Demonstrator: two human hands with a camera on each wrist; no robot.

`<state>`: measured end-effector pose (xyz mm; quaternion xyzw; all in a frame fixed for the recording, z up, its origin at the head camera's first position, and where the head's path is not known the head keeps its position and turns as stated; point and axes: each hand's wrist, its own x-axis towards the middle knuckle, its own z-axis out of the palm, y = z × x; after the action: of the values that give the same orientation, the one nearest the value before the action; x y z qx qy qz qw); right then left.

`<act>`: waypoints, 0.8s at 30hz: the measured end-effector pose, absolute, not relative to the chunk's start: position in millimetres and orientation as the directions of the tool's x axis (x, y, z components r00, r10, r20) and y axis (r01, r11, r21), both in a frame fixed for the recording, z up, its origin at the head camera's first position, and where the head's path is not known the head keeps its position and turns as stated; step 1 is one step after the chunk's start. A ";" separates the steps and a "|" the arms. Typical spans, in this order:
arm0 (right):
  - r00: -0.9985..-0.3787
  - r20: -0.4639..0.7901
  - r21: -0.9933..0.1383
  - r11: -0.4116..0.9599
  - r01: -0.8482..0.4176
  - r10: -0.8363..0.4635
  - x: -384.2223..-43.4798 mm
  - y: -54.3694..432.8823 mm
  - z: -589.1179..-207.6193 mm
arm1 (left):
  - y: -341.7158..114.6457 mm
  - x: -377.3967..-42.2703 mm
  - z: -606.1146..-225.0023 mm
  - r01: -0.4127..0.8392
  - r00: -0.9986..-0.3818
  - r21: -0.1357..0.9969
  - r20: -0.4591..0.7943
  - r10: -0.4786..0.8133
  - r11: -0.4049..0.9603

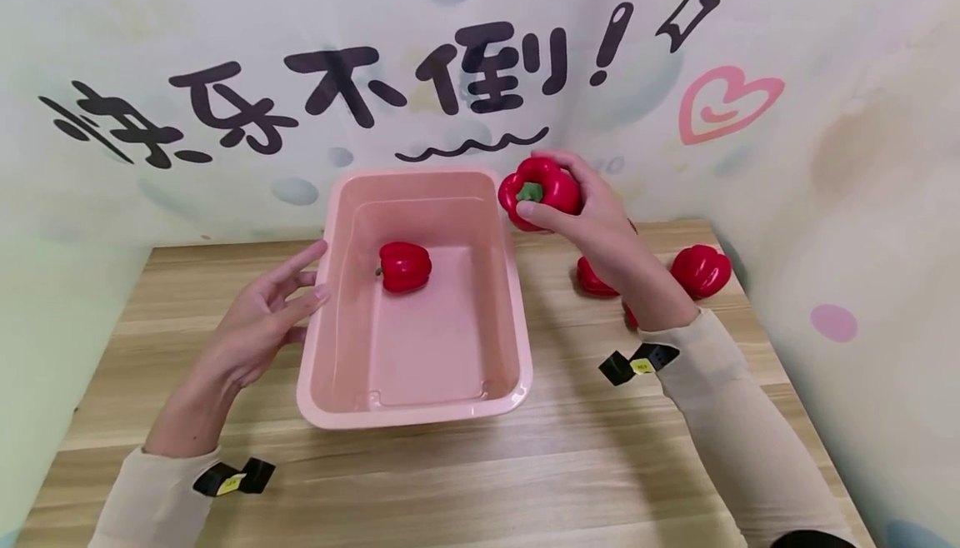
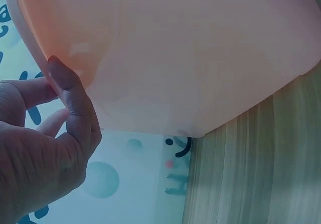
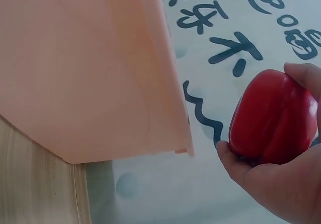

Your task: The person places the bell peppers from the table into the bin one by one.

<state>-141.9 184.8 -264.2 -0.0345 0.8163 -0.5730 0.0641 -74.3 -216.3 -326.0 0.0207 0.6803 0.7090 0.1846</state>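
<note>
My right hand [image 1: 600,211] grips a red bell pepper [image 1: 558,191] by its sides, with its green stem facing left. The pepper is held up beside the far right corner of a pink plastic basin [image 1: 517,315]; in the right wrist view the pepper [image 3: 271,118] sits between thumb and fingers. Inside the basin, toward the far left, another red bell pepper [image 1: 406,266] lies on its side. At the basin's left rim my left hand [image 1: 258,319] holds on, its thumb and fingers at the edge; the left wrist view shows the hand [image 2: 55,133] against the rim.
Several more red peppers lie on the wooden table [image 1: 450,481] at the right, including one pepper [image 1: 701,271] near the right edge, others partly hidden by my right forearm. A printed curtain [image 1: 247,23] with dark lettering hangs behind the table.
</note>
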 end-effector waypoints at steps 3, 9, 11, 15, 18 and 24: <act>-0.987 -0.059 -0.942 0.337 0.005 -0.152 -144.7 178.9 -264.1 | -216.8 -74.2 -325.0 -0.235 -0.931 0.972 -0.223 0.288 -0.005; -0.981 -0.054 -0.947 0.322 -0.009 -0.188 -147.3 170.4 -262.2 | -216.9 -73.7 -325.3 -0.225 -0.932 0.974 -0.213 0.293 -0.008; -0.978 -0.052 -0.947 0.322 -0.017 -0.203 -148.2 169.4 -261.1 | -215.6 -74.3 -326.6 -0.224 -0.931 0.974 -0.208 0.300 -0.018; -0.974 -0.049 -0.948 0.318 -0.024 -0.222 -152.1 163.6 -258.9 | -215.8 -74.7 -327.1 -0.218 -0.931 0.976 -0.201 0.304 -0.025; -0.971 -0.046 -0.948 0.316 -0.032 -0.236 -155.4 157.4 -256.6 | -216.2 -75.1 -327.0 -0.216 -0.931 0.976 -0.199 0.306 -0.021; -0.961 -0.037 -0.938 0.341 -0.060 -0.273 -161.6 146.1 -253.2 | -216.0 -75.8 -327.4 -0.212 -0.932 0.977 -0.196 0.306 -0.018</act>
<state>-161.6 146.1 -253.2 -0.1024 0.8134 -0.5648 0.0940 -75.8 -216.0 -327.4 0.0349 0.6768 0.7126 0.1817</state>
